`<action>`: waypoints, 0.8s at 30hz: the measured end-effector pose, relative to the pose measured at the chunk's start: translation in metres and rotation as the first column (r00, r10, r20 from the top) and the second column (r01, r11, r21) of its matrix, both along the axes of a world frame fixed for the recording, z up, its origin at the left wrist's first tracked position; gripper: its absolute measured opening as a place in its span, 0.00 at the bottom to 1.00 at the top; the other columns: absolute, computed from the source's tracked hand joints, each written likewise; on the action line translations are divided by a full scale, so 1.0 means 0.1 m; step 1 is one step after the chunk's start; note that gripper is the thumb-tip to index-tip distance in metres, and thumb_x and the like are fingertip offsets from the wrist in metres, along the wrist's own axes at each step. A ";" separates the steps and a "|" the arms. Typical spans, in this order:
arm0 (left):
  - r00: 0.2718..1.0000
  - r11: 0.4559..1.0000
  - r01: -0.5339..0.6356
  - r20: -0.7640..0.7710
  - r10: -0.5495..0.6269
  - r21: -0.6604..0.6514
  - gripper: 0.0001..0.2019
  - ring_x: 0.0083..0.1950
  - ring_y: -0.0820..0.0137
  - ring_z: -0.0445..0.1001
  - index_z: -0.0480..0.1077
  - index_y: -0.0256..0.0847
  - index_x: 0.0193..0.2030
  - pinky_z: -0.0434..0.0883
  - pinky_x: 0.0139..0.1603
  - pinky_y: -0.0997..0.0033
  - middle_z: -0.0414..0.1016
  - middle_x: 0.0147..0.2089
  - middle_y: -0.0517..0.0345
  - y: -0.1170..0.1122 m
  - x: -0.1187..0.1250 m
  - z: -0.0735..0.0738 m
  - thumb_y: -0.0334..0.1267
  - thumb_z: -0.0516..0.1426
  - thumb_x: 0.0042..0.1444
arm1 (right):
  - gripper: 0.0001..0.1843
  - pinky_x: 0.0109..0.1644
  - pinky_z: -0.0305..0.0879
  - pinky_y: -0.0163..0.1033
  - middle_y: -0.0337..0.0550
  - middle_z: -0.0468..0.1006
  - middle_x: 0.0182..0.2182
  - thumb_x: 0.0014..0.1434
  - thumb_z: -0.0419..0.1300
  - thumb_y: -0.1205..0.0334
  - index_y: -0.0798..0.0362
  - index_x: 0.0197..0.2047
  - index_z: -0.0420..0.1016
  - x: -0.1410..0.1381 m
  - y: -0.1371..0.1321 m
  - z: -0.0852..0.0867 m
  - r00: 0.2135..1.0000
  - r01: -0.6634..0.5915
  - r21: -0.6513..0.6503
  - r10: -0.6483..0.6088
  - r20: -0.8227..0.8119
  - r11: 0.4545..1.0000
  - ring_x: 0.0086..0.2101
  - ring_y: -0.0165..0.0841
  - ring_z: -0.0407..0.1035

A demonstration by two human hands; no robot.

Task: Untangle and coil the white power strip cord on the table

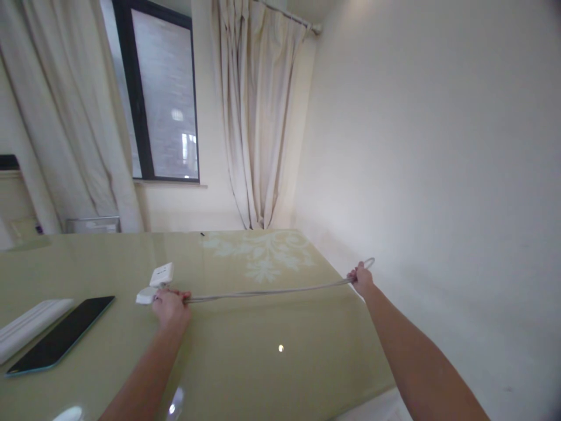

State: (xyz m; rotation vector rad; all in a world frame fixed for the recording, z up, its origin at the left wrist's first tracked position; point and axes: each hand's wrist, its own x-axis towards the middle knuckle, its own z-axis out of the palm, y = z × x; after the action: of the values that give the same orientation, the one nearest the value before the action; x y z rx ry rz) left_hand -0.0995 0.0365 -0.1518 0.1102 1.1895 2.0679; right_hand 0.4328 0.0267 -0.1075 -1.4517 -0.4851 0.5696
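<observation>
A pale grey cable (267,292), doubled into strands, stretches nearly straight across the table between my two hands. My left hand (170,305) is closed around its left end. Right beside those fingers are a white socket block (162,274) and a second white piece (146,295), perhaps a plug; how they join the cable is hidden by the hand. At the table's right edge my right hand (361,279) grips the other end, and a small loop of cable (370,262) sticks out past its fingers.
A black tablet-like slab (63,334) with a blue edge and a long white object (30,324) lie at the left of the glossy green table (272,374). A small dark item (202,234) sits at the far edge. Behind are curtains (258,117), a window (166,93) and, rightward, a wall (429,146).
</observation>
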 end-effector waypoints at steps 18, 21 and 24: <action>0.751 0.714 0.562 0.105 -0.652 0.417 0.05 0.25 0.76 0.66 0.73 0.41 0.47 0.73 0.31 0.75 0.63 0.28 0.66 -0.51 0.30 0.15 0.38 0.60 0.67 | 0.30 0.65 0.67 0.51 0.54 0.80 0.58 0.70 0.61 0.43 0.53 0.66 0.72 -2.91 -0.45 -0.44 0.226 -0.740 -0.138 0.436 0.871 0.659 0.58 0.44 0.73; 0.681 0.655 0.685 0.040 -0.732 0.319 0.12 0.30 0.72 0.74 0.75 0.43 0.52 0.77 0.35 0.70 0.71 0.31 0.62 -0.62 0.44 0.12 0.42 0.65 0.64 | 0.24 0.56 0.73 0.48 0.52 0.84 0.51 0.70 0.62 0.49 0.53 0.63 0.74 -3.25 -0.62 -0.63 0.002 -0.713 -0.297 0.425 0.905 0.635 0.50 0.44 0.78; 0.691 0.661 0.707 -0.050 -0.721 0.250 0.20 0.31 0.69 0.76 0.76 0.42 0.56 0.77 0.34 0.70 0.78 0.33 0.58 -0.66 0.54 0.10 0.46 0.68 0.60 | 0.19 0.46 0.73 0.43 0.50 0.86 0.44 0.75 0.57 0.58 0.54 0.65 0.72 -3.21 -0.70 -0.68 -0.180 -0.659 -0.401 0.384 0.906 0.636 0.41 0.41 0.81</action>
State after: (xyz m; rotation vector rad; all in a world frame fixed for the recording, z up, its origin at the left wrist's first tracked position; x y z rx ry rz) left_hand -0.0455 -0.0297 -0.1420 0.5561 0.6663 1.4693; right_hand 0.1121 -0.0435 -0.1753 -1.1173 -2.3737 0.0024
